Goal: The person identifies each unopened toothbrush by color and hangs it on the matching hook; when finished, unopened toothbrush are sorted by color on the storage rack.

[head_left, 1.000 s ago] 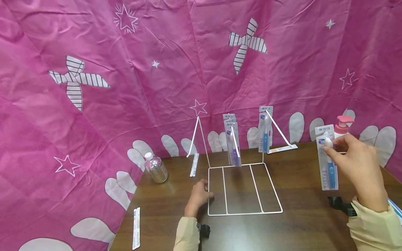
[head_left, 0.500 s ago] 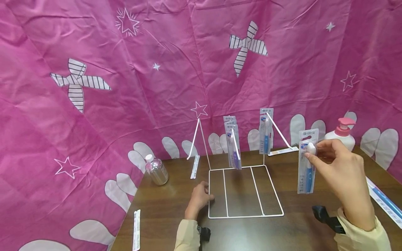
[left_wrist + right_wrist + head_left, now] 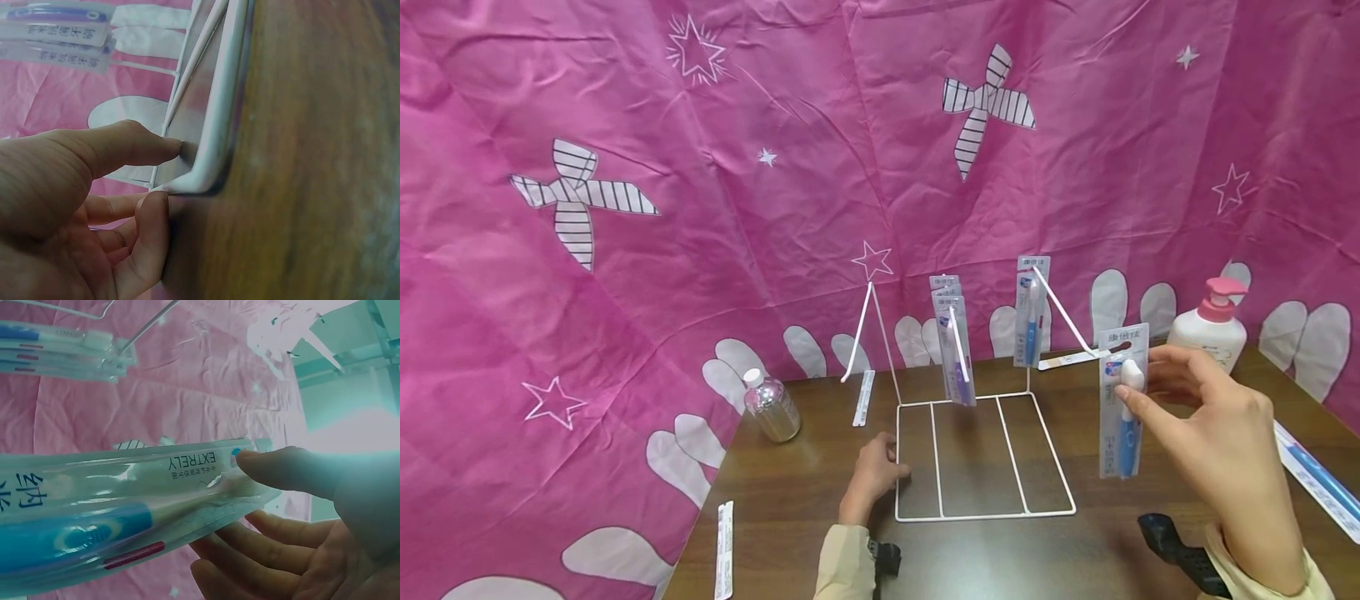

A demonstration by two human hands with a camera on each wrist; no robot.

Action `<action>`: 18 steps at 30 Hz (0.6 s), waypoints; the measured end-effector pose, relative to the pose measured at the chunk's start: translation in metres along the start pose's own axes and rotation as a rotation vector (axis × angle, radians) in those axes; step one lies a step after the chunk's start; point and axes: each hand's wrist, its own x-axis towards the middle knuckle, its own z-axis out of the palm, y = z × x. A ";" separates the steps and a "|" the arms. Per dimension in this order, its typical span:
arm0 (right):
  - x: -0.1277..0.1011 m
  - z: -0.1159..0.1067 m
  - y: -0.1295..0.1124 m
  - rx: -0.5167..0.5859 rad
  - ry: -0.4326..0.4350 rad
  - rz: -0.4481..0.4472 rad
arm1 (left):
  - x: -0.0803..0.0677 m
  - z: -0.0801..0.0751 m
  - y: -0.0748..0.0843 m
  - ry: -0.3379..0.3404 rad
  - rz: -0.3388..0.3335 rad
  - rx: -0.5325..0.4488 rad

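Right hand (image 3: 1213, 417) moved leftward; grip pinches toothbrush pack (image 3: 1122, 400) hanging below fingertips.

In my right wrist view, the blister pack (image 3: 119, 506) held across the middle of the frame carries the word "EXTRELY" in dark letters, printed upside down near the toothbrush head. At the far left edge of that same pack I make out large Chinese characters, cut off by the frame and too partial to read for sure. In the left wrist view, the packs (image 3: 56, 34) in the upper left corner bear a line of dark Chinese characters, blurred. In the head view every pack's header print is too small to read.
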 end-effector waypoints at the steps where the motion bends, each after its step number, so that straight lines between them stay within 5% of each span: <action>1: 0.000 0.000 0.000 0.003 -0.002 -0.004 | 0.000 0.000 0.000 0.001 0.006 0.003; 10: 0.003 -0.003 -0.004 0.025 -0.057 0.000 | 0.000 0.007 0.003 -0.015 0.014 -0.027; 18: 0.007 0.011 -0.008 0.060 -0.070 0.015 | 0.004 -0.007 -0.004 -0.011 0.000 0.003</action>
